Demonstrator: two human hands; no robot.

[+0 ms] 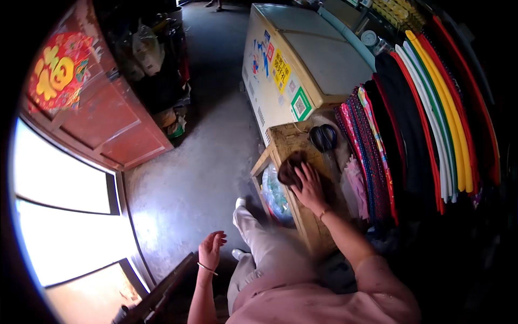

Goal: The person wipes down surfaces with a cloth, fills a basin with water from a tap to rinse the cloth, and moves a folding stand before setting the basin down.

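Note:
My right hand (308, 188) rests on a dark brown cloth (292, 166) on top of a worn wooden stand (291, 139). Its fingers bend over the cloth, and part of the cloth hangs at the stand's edge. Just beyond lies a pair of black-handled scissors (323, 137); I cannot make out its blades. My left hand (211, 249) hangs free above the floor beside my leg, fingers loosely curled and apart from the thumb, with nothing in it.
Folded fabrics (426, 119) in many colours stand in a row on the right. A chest freezer (291, 70) with stickers is ahead. On the left are a reddish door (108, 116) and bright doorway; plastic bags (147, 51) lie past it. A stuffed bag (276, 197) sits inside the stand.

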